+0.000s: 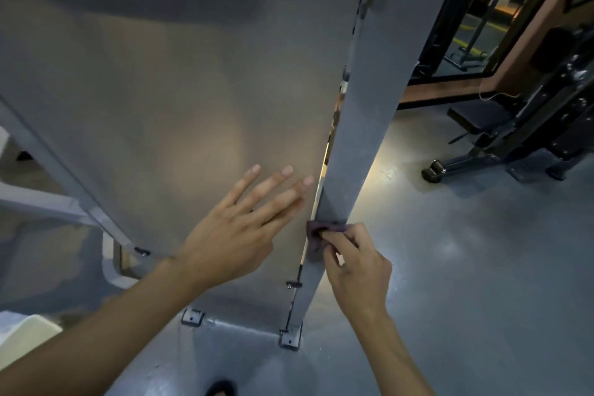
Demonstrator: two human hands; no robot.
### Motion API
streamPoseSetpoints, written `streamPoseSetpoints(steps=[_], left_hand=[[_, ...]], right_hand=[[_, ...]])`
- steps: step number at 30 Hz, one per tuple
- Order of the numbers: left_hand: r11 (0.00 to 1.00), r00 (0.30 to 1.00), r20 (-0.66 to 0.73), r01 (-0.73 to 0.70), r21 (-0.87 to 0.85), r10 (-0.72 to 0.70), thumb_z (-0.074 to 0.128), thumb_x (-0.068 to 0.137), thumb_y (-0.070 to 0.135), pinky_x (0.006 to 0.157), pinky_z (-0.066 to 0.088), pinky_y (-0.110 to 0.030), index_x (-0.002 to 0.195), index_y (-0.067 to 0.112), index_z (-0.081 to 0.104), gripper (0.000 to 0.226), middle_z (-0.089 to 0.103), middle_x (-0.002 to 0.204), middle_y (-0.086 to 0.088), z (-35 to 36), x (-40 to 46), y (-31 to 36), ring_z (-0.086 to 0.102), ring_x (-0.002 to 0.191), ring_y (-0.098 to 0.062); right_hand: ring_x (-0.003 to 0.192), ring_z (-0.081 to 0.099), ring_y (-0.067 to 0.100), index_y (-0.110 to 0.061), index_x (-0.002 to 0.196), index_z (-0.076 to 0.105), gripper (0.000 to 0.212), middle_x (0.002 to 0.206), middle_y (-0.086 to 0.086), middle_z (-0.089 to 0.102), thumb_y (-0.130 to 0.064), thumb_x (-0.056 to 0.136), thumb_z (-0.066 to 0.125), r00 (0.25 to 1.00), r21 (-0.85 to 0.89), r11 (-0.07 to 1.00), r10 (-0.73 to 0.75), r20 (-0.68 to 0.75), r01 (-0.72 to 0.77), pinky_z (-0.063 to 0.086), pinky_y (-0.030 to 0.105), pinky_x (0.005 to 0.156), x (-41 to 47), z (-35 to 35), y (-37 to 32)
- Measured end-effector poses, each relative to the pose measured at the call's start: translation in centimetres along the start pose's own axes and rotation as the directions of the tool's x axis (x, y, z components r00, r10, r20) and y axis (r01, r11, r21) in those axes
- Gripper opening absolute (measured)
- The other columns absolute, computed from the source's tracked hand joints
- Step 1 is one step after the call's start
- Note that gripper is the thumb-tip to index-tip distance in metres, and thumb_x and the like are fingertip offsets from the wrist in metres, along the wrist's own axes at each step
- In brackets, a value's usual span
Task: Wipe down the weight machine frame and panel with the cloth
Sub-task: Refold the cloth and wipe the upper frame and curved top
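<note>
The weight machine's broad grey panel (180,80) fills the left and middle of the view. Along its right edge runs the grey upright frame post (360,125), down to the floor. My left hand (238,228) lies flat on the panel with straight, spread fingers, fingertips close to the post. My right hand (356,267) pinches a small dark purple cloth (316,230) and presses it against the lower part of the post, where the post meets the panel's edge. Most of the cloth is hidden under my fingers.
Grey floor (466,267) spreads to the right. A black bench machine with a wheel (434,170) stands at the far right, in front of a dark-framed mirror or window. Bolted brackets (289,339) hold the post's foot. A slanted grey frame bar (64,183) is at left.
</note>
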State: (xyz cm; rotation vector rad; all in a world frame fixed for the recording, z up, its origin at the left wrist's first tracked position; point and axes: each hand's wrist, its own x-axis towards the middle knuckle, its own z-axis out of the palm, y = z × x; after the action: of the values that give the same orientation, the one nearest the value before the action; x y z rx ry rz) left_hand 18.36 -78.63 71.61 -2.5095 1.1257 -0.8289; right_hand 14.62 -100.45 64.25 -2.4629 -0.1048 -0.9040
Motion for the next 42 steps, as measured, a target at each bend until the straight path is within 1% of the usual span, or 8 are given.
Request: streamPoseSetpoints(steps=[7, 11, 17, 22, 27, 32, 37, 42], left_hand=[[0.999, 0.999, 0.048, 0.019, -0.046, -0.017, 0.056, 0.082, 0.014, 0.125, 0.016, -0.057, 0.161, 0.008, 0.023, 0.085, 0.001, 0.172, -0.006, -0.8, -0.1, 0.1, 0.003, 0.158, -0.032], [0.995, 0.996, 0.086, 0.026, -0.095, -0.018, 0.057, 0.082, 0.014, 0.125, 0.015, -0.056, 0.160, 0.007, 0.025, 0.085, 0.002, 0.172, -0.005, -1.5, 0.0, 0.0, 0.004, 0.158, -0.031], [0.989, 0.989, 0.140, 0.057, -0.137, -0.037, 0.059, 0.081, 0.014, 0.126, 0.014, -0.054, 0.160, 0.008, 0.027, 0.086, 0.003, 0.172, -0.003, -2.5, 0.1, 0.1, 0.004, 0.158, -0.028], [0.983, 0.982, 0.183, 0.083, -0.167, -0.052, 0.061, 0.080, 0.016, 0.127, 0.014, -0.053, 0.160, 0.010, 0.027, 0.087, 0.005, 0.172, -0.001, -3.1, 0.3, 0.2, 0.005, 0.158, -0.026], [0.971, 0.978, 0.189, 0.124, -0.205, -0.085, 0.065, 0.077, 0.012, 0.125, 0.020, -0.052, 0.157, 0.010, 0.035, 0.085, 0.018, 0.170, -0.001, -4.3, 0.4, 0.5, 0.014, 0.157, -0.026], [0.934, 0.976, 0.172, 0.182, -0.308, -0.134, 0.062, 0.074, 0.011, 0.121, 0.028, -0.042, 0.147, 0.011, 0.048, 0.074, 0.042, 0.152, -0.002, -5.3, 0.9, 0.4, 0.035, 0.145, -0.026], [0.889, 0.965, 0.146, 0.257, -0.378, -0.217, 0.065, 0.071, 0.011, 0.109, 0.034, -0.031, 0.141, 0.012, 0.053, 0.071, 0.049, 0.142, 0.001, -6.4, 1.2, 0.0, 0.045, 0.131, -0.023], [0.866, 0.958, 0.186, 0.278, -0.416, -0.218, 0.059, 0.074, 0.015, 0.108, 0.041, -0.034, 0.145, 0.015, 0.048, 0.071, 0.044, 0.146, 0.004, -6.6, 1.1, -0.4, 0.043, 0.134, -0.021]], right_hand=[[0.058, 0.048, 0.013, -0.029, 0.085, 0.074, 0.031, 0.090, -0.010, 0.055, -0.004, 0.069, 0.085, 0.977, -0.083, 0.992, 0.107, 0.186, -0.093, 0.023, 0.018, 0.044, -1.6, 0.5, 1.0], [0.066, 0.052, 0.008, -0.031, 0.086, 0.075, 0.024, 0.093, -0.014, 0.059, -0.009, 0.079, 0.080, 0.993, -0.001, 0.995, 0.097, 0.067, -0.097, 0.027, 0.014, 0.049, 1.4, -2.0, -0.9], [0.062, 0.050, 0.014, -0.028, 0.081, 0.070, 0.024, 0.088, -0.010, 0.051, -0.008, 0.076, 0.081, 0.941, -0.072, 0.976, 0.217, 0.259, -0.205, 0.034, 0.024, 0.050, 0.1, -1.5, -0.6], [0.070, 0.054, 0.010, -0.033, 0.082, 0.074, 0.020, 0.090, -0.012, 0.056, -0.013, 0.081, 0.073, 0.968, 0.024, 0.981, 0.186, 0.168, -0.193, 0.043, 0.025, 0.052, 2.7, -3.8, -2.2], [0.074, 0.051, 0.012, -0.026, 0.086, 0.072, 0.024, 0.090, -0.012, 0.053, -0.003, 0.078, 0.075, 0.935, -0.027, 0.969, 0.243, 0.260, -0.244, 0.039, 0.025, 0.052, 1.2, -3.1, -1.5], [0.067, 0.053, 0.008, -0.028, 0.090, 0.074, 0.018, 0.090, -0.013, 0.054, -0.012, 0.083, 0.074, 0.963, 0.038, 0.974, 0.216, 0.162, -0.225, 0.048, 0.028, 0.056, 3.4, -4.8, -3.0], [0.067, 0.055, 0.013, -0.028, 0.090, 0.073, 0.017, 0.092, -0.012, 0.053, -0.011, 0.086, 0.074, 0.913, -0.073, 0.962, 0.271, 0.304, -0.261, 0.048, 0.030, 0.056, 2.2, -4.4, -2.5], [0.074, 0.061, 0.008, -0.033, 0.087, 0.074, 0.016, 0.092, -0.014, 0.058, -0.017, 0.085, 0.073, 0.961, 0.065, 0.969, 0.226, 0.159, -0.239, 0.051, 0.027, 0.060, 5.3, -6.0, -4.1]])
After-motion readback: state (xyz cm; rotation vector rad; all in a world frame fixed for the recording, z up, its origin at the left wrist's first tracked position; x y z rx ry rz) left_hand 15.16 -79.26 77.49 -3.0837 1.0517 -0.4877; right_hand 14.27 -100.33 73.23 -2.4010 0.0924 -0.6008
